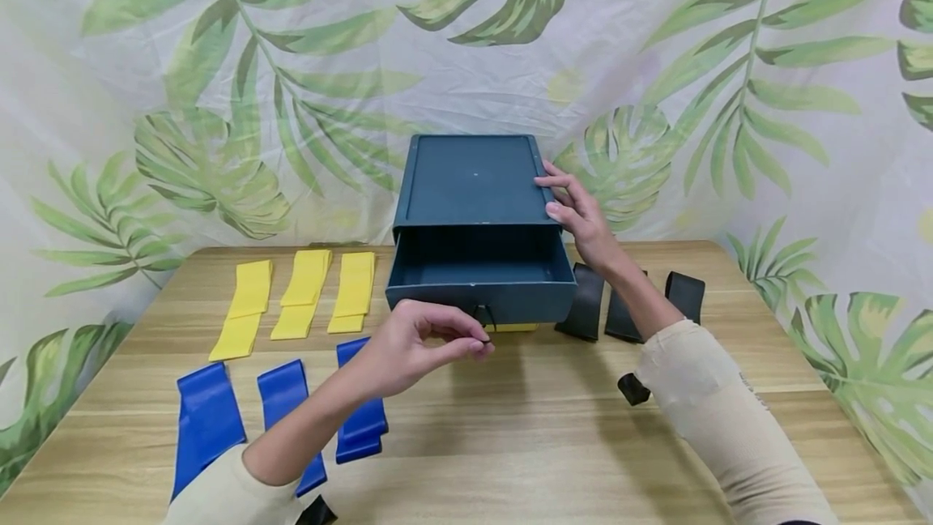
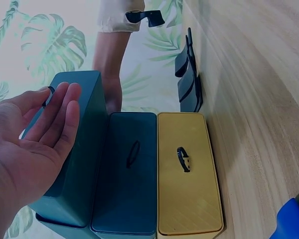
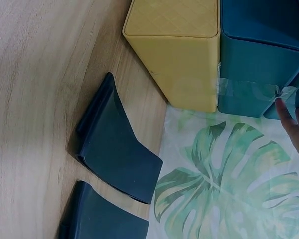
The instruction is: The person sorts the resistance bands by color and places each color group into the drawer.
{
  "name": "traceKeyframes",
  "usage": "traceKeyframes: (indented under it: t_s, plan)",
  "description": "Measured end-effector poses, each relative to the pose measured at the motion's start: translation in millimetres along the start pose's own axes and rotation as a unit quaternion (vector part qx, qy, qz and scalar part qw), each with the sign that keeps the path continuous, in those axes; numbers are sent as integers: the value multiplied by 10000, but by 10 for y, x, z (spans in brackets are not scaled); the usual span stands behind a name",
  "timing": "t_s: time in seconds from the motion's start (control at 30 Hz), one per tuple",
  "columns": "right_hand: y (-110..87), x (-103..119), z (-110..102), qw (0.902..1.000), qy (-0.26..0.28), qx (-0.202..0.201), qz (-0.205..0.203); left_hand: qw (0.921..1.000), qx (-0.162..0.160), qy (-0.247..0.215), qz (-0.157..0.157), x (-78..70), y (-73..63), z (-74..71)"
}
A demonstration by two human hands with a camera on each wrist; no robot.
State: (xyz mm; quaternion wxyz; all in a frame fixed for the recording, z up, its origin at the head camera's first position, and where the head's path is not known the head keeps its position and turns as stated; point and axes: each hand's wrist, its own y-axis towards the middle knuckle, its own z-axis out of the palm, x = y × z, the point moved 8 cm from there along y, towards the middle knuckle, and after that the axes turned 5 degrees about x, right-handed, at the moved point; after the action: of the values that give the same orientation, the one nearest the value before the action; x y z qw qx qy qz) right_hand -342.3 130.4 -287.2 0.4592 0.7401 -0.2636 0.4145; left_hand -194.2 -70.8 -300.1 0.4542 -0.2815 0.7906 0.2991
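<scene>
A dark teal drawer is slid partly out of the top of a stacked drawer unit, and its visible inside is bare. My left hand pinches the drawer's black loop pull between thumb and fingertip. In the left wrist view, the same hand is in front of the pulled-out drawer, above a shut teal drawer and a shut yellow drawer. My right hand rests along the unit's upper right side, fingers extended; the right wrist view shows its fingers at the teal side.
Folded yellow strips lie left of the unit, with folded blue strips nearer the front. Black folded strips lie on the right, partly behind the right forearm. A leaf-print cloth hangs behind the wooden table.
</scene>
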Motion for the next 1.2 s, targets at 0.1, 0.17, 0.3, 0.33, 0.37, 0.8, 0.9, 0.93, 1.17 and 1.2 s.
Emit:
traceKeyframes:
  t_s: [0.1,0.17,0.3,0.33,0.37,0.8,0.9,0.93,1.17,1.2]
  plan:
    - [3,-11,5,10000,-12,15,8,10000,-16,31,12,10,-10,4]
    - [5,-18,5,10000,-27,23,17,10000,-10,21,47,16,-8,5]
    - [1,-26,-1,10000,-70,8,16,10000,8,17,46,26,-8,2]
    - [0,-26,0,10000,-68,11,9,10000,10,31,32,25,-12,-1]
    - [-2,-27,0,10000,-70,15,6,10000,10,46,11,25,-20,-4]
    - [-16,-39,-6,9999,-112,32,8,9994,101,303,103,-36,-175,-138]
    - [-10,-39,-7,9999,-132,37,35,9985,76,478,242,-53,-248,-241]
    - [-7,-40,-8,9999,-129,42,39,9982,74,509,322,-60,-275,-280]
    - [-3,-29,-17,10000,-79,29,6,9966,511,84,647,-7,-447,-531]
    - [-3,-28,-18,10000,-69,23,-4,9960,602,-15,660,21,-472,-564]
